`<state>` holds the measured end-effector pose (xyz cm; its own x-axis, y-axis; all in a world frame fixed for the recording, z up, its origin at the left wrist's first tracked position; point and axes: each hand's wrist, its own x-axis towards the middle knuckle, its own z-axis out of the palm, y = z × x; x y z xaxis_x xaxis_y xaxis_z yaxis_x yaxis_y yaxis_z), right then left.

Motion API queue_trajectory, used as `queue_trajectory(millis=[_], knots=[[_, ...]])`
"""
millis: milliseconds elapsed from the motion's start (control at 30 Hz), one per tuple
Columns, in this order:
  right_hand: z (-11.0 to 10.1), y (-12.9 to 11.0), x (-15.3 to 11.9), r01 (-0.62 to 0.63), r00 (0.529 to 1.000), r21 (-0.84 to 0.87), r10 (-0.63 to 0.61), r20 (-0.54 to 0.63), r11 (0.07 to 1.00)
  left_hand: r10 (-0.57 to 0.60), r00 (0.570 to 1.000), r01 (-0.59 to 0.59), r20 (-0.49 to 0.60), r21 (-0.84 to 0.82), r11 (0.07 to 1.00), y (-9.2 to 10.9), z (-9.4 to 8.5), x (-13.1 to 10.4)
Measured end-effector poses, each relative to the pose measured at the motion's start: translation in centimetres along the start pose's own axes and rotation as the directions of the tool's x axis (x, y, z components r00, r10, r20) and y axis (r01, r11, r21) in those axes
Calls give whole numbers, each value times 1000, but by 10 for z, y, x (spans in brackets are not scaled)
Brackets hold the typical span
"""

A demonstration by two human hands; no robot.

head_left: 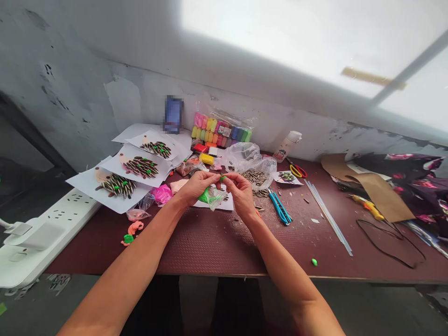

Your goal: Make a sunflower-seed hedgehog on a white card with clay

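Observation:
My left hand (199,185) and my right hand (242,191) meet over the middle of the table, fingertips pinched together on a small piece of green modelling clay (222,178). Just below the fingers is a clear bag of green clay (212,198); whether my left hand also holds it, I cannot tell. A white sheet (229,204) lies partly hidden beneath the hands. Beyond my right hand, striped sunflower seeds (255,177) are heaped by a crumpled plastic bag (245,156). A pink clay bag (161,194) lies left of my left wrist.
Hedgehog seed pictures on paper (119,184) overlap at left, beside a white power strip (45,233). Coloured clay packs (222,130) lean at the back. At right are a blue cutter (279,208), scissors (297,171), glue sticks (329,217) and a yellow glue gun (373,209) with its cord.

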<state>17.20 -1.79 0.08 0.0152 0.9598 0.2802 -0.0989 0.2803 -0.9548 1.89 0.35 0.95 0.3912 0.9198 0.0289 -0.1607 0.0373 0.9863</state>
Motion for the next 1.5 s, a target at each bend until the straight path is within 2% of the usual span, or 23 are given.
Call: queue_trajectory(millis=[133,333,600,833,1000,1133,1300,1400,1500], knots=[[0,0,-1,-6,1000,-41,6,2,999,-25,999,26,35,-26,999,-1,0,0],[-2,2,1,-42,999,-46,42,10,998,-23,1000,24,14,-54,998,-1,-1,0],[-13,-3,8,-70,983,-61,79,164,996,-47,998,46,-31,-52,998,-1,-5,1],[-17,-3,9,-31,989,-133,49,136,991,-20,1000,20,-22,4,1000,-3,-8,2],[-18,4,9,0,992,-216,27,122,976,-7,999,3,35,106,994,-7,-9,3],[-21,4,8,83,988,-386,-26,150,919,7,998,-20,59,209,978,-9,-9,3],[-17,-2,3,208,971,-591,-90,223,779,25,997,-51,78,349,936,-7,-7,3],[-14,-4,2,222,975,-633,-161,153,742,33,997,-56,71,346,937,-5,-7,3],[-16,-6,5,158,984,-568,-176,25,808,30,999,-41,40,301,953,-3,-9,2]])
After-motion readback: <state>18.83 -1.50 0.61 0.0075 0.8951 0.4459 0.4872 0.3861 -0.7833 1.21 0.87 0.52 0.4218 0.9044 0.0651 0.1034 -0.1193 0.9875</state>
